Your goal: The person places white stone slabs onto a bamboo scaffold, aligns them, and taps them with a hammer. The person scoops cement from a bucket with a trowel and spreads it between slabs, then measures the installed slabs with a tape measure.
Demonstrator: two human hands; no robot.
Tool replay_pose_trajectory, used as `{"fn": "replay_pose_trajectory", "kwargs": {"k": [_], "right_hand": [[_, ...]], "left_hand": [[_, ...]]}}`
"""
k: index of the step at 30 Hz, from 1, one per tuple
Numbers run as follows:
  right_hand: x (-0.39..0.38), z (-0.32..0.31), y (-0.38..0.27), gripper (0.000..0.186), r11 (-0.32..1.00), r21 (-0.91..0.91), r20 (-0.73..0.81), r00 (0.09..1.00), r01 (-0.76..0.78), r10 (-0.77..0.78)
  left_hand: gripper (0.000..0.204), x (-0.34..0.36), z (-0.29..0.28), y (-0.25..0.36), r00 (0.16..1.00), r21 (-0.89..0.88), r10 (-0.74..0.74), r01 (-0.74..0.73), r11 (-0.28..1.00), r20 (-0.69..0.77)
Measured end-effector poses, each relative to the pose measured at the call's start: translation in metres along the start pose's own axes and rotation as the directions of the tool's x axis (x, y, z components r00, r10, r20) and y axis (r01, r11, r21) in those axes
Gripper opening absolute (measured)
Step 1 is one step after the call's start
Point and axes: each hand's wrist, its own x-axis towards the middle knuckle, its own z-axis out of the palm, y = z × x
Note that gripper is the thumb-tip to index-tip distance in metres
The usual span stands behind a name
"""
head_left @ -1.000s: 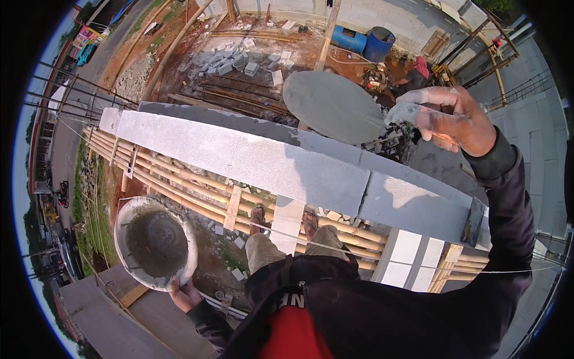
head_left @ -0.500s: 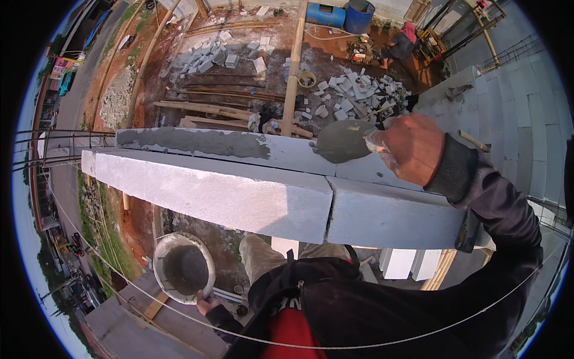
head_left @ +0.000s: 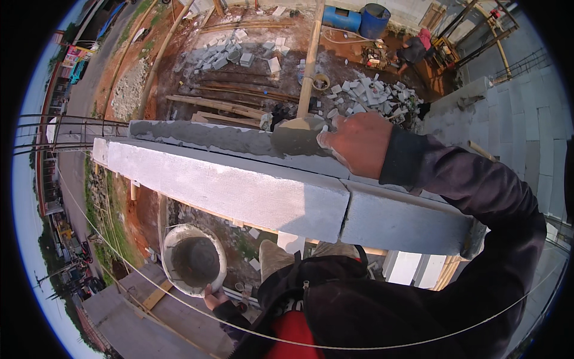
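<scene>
My right hand [head_left: 362, 143] is closed around the handle of a mortar-coated trowel [head_left: 298, 136], hiding the handle itself. The blade lies over the far row of pale blocks, at the right end of a grey mortar strip [head_left: 203, 136]. Nearer to me runs a second row, made up of a long white block [head_left: 239, 190] and a shaded block [head_left: 403, 221] with a narrow joint between them. Below the wall at lower left, my left hand [head_left: 214, 298] grips the lower rim of a round, mortar-crusted bucket [head_left: 218, 257] with grey mortar inside.
A thin string [head_left: 359, 347] curves across the near side. Beyond the wall stands a wooden pole [head_left: 311, 66], near a heap of broken blocks [head_left: 373, 96]. Steel bars [head_left: 66, 134] stick out past the wall's left end. Another person [head_left: 412, 49] crouches far off by a machine.
My right hand and the trowel have moved left along the far row. Mortar now covers more of that row, reaching the blade. My left hand stays at the bucket; the view has shifted slightly.
</scene>
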Motion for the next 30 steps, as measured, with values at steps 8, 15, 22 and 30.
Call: {"fn": "replay_pose_trajectory", "kwargs": {"k": [8, 15, 22, 30], "right_hand": [[-0.023, -0.020, 0.007, 0.034, 0.993, 0.060, 0.003, 0.994, -0.106, 0.106], [-0.064, -0.048, 0.017, 0.021, 0.973, -0.044, 0.031, 0.973, -0.228, 0.229], [-0.016, -0.049, -0.020, 0.012, 0.981, -0.035, 0.063, 0.980, -0.189, 0.191], [0.027, -0.014, -0.027, 0.025, 0.996, -0.059, -0.098, 0.993, -0.065, 0.059]], "left_hand": [[0.040, 0.024, -0.020, -0.014, 0.998, 0.027, -0.044, 0.045, 0.999, -0.034], [0.038, 0.038, -0.034, -0.023, 0.997, 0.030, -0.077, 0.077, 0.997, 0.024], [0.033, 0.057, -0.053, -0.021, 0.993, 0.035, -0.112, 0.110, 0.993, 0.045], [0.042, 0.042, -0.064, -0.031, 0.993, 0.014, -0.114, 0.114, 0.993, -0.018]]}}
